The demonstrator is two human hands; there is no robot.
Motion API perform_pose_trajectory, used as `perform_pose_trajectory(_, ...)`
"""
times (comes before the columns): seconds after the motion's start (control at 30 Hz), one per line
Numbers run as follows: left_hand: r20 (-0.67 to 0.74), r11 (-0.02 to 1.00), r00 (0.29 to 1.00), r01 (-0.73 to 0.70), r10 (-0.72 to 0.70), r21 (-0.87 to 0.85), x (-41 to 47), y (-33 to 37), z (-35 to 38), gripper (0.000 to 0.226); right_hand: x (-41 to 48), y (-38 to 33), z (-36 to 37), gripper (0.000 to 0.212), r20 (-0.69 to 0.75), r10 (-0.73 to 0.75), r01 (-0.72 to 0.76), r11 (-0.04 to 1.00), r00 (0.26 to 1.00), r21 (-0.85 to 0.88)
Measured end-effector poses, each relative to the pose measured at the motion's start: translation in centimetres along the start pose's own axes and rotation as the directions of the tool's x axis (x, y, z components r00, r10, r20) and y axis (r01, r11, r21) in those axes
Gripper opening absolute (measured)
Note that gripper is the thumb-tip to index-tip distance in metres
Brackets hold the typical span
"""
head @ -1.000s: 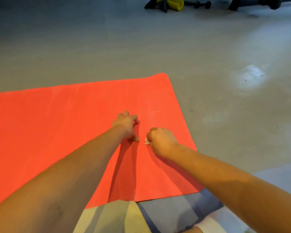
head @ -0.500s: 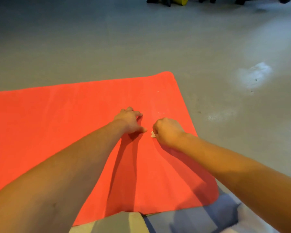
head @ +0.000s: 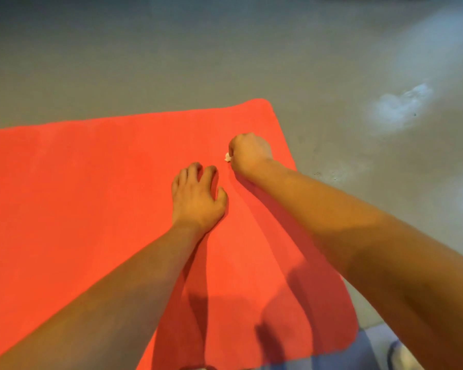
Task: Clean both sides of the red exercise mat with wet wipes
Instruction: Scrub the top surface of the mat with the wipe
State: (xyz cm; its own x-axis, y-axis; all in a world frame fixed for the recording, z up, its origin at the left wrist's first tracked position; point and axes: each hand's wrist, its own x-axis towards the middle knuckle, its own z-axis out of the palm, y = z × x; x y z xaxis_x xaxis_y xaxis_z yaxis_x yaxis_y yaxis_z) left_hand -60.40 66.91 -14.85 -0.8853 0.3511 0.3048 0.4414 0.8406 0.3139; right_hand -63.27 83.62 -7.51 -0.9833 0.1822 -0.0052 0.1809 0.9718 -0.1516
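The red exercise mat [head: 91, 209] lies flat on the floor and fills the left and middle of the head view, its far right corner near the centre top. My right hand [head: 250, 153] is curled into a fist near that corner and grips a small balled white wet wipe [head: 227, 157], of which only a scrap shows at the thumb side. My left hand [head: 197, 200] rests on the mat just nearer and to the left, fingers bent with the tips on the surface, holding nothing.
Grey concrete floor [head: 332, 62] surrounds the mat, with pale smudged patches [head: 401, 105] to the right. A bluish cloth [head: 364, 353] and a white object show at the bottom right corner, beside the mat's near edge.
My right hand has slid the wipe further away toward the mat's far right corner. My left hand stayed planted. The camera tilted down, so the gym gear at the top left the view.
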Motion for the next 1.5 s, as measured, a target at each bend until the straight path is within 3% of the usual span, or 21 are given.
perform_pose_trajectory(0.13,-0.003,1.000,1.000,0.008,-0.008,0.020,1.3,-0.3,0.1,0.044,-1.0,0.4,0.0,0.020,0.005,-0.041,0.041,0.999,0.999,-0.008)
perform_pose_trajectory(0.3,0.010,1.000,1.000,-0.011,0.011,0.026,3.5,-0.6,0.7,0.044,-3.5,1.7,1.3,0.021,-0.006,-0.206,0.205,0.976,0.979,-0.070)
perform_pose_trajectory(0.43,0.037,0.998,0.998,-0.051,0.050,0.028,4.1,-0.7,1.2,0.051,0.6,1.9,1.4,0.018,-0.057,-0.149,0.150,0.989,0.987,0.006)
perform_pose_trajectory(0.73,0.068,0.998,0.996,-0.058,0.055,0.037,4.4,-0.6,1.2,0.054,11.5,1.0,-0.1,0.023,-0.065,-0.030,0.028,0.999,0.997,-0.032)
perform_pose_trajectory(1.0,0.113,0.996,0.991,-0.083,0.078,0.040,4.7,-0.5,1.2,0.058,6.3,2.1,1.9,0.022,-0.110,-0.247,0.230,0.962,0.963,-0.144)
perform_pose_trajectory(1.13,0.114,0.994,0.990,-0.088,0.081,0.060,4.7,-0.6,1.4,0.059,8.9,2.3,1.9,0.022,-0.144,-0.207,0.192,0.975,0.968,-0.111)
perform_pose_trajectory(1.33,0.100,0.993,0.991,-0.091,0.084,0.069,4.7,-0.6,1.4,0.063,16.3,1.8,0.2,0.021,-0.084,-0.078,0.066,0.988,0.993,-0.140)
perform_pose_trajectory(1.5,0.105,0.994,0.991,-0.086,0.078,0.069,4.8,-0.5,1.2,0.064,15.3,2.1,0.0,0.022,-0.073,-0.108,0.098,0.987,0.991,-0.125)
